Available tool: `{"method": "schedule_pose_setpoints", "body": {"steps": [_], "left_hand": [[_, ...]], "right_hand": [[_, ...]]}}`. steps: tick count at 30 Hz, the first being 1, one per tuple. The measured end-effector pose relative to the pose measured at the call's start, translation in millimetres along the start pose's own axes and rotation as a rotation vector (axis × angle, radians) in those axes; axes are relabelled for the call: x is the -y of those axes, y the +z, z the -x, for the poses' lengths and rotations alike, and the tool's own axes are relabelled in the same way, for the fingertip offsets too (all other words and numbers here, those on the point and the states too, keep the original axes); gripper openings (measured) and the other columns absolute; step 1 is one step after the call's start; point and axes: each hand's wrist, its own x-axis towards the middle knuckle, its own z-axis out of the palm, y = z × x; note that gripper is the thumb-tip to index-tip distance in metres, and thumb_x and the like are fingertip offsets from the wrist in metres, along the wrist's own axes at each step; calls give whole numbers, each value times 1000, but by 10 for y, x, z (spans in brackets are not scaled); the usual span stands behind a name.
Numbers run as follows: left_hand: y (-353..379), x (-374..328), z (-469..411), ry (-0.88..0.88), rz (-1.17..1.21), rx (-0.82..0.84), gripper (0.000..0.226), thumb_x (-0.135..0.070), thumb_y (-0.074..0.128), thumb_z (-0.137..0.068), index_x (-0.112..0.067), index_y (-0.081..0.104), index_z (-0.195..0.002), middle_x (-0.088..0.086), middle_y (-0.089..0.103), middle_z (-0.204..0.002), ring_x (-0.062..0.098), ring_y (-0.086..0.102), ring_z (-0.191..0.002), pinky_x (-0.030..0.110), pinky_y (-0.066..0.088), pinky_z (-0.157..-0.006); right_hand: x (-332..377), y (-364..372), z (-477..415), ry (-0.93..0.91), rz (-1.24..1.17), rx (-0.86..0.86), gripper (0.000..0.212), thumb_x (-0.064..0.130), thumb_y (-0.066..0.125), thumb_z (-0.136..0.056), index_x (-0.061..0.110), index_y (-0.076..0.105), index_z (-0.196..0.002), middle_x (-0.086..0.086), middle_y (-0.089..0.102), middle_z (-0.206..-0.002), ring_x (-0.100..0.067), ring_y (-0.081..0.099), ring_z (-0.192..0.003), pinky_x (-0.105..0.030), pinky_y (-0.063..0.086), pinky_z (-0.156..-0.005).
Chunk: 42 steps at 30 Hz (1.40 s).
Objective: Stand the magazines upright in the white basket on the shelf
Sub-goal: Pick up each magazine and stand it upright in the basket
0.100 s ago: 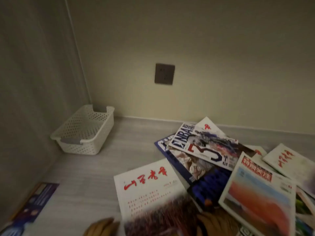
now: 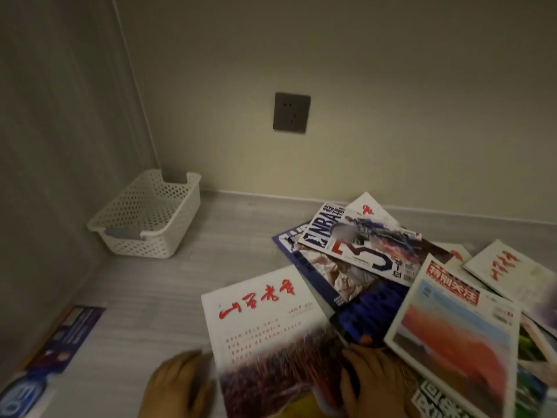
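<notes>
With left hand (image 2: 177, 384) and right hand (image 2: 373, 384) flanking near white red-lettered paper magazine (image 2: 265, 324), grip unclear; barely moved since before, no lift yet toward far-left white perforated plastic basket (image 2: 168, 233).

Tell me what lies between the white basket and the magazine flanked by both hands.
Only bare grey shelf lies between basket and magazine, per head view.
</notes>
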Motion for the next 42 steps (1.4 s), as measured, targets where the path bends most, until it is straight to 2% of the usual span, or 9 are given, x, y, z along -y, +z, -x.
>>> {"method": "schedule_pose_setpoints", "body": {"steps": [3,6,9,15,21,25,28,33,42], "left_hand": [[-21,-102,-208,-157,-17,112,71,-53,36,-60,-5,64,-105,19,69,-104,37,66,-92,49,50,-84],[-21,-53,-398,-356,0,207,84,-65,27,-67,-13,39,-132,9,50,-134,27,45,-123,38,34,-106],[5,-172,-560,-403,132,157,58,-48,51,-82,-16,41,-128,7,55,-128,25,49,-117,45,38,-104],[57,-233,-763,-698,523,27,52,-21,58,-84,-9,38,-131,20,53,-129,38,50,-117,55,39,-101],[-3,-319,-966,-975,1005,-214,50,-5,44,-90,-8,27,-136,20,42,-139,38,46,-119,51,39,-98],[-78,-449,-1031,-845,998,-82,17,-10,49,-88,-16,53,-104,15,59,-110,23,57,-80,42,46,-72],[-116,-492,-1042,-787,898,-103,35,-11,53,-87,-13,45,-121,7,51,-104,25,51,-89,42,44,-74],[-405,-761,-1023,-604,904,-193,32,-1,47,-87,-24,48,-110,2,57,-100,21,56,-86,35,46,-73],[-1344,-897,-1025,-298,975,-523,35,-5,46,-87,-39,53,-91,-14,63,-92,5,65,-79,25,49,-63]], "right_hand": [[104,75,-154,-21,106,258,41,37,49,-73,18,67,-105,-5,64,-120,-28,59,-112,-36,45,-96],[40,307,-172,-13,117,473,57,52,31,-89,32,19,-141,6,4,-156,-18,-1,-144,-39,-2,-117],[98,492,-96,-73,134,453,60,54,26,-89,31,13,-143,0,-2,-157,-19,-8,-143,-37,-14,-114],[178,389,-98,-58,222,324,50,55,54,-63,28,69,-102,-4,68,-114,-23,64,-105,-36,19,-101],[187,377,-101,-96,234,338,46,55,47,-59,28,73,-85,2,75,-95,-18,71,-87,-33,29,-87],[199,379,-129,-75,199,404,48,56,54,-47,28,74,-80,3,75,-92,-18,71,-84,-32,30,-84],[163,288,-135,-31,79,397,53,52,64,-50,24,71,-94,5,71,-105,-10,68,-96,-28,38,-90],[35,248,-233,120,-441,335,66,22,59,-82,23,25,-139,7,14,-152,-12,16,-140,-23,16,-112],[276,123,-1103,285,-978,541,43,-9,52,-82,6,49,-122,-17,58,-122,-15,50,-105,-27,37,-92]]}}
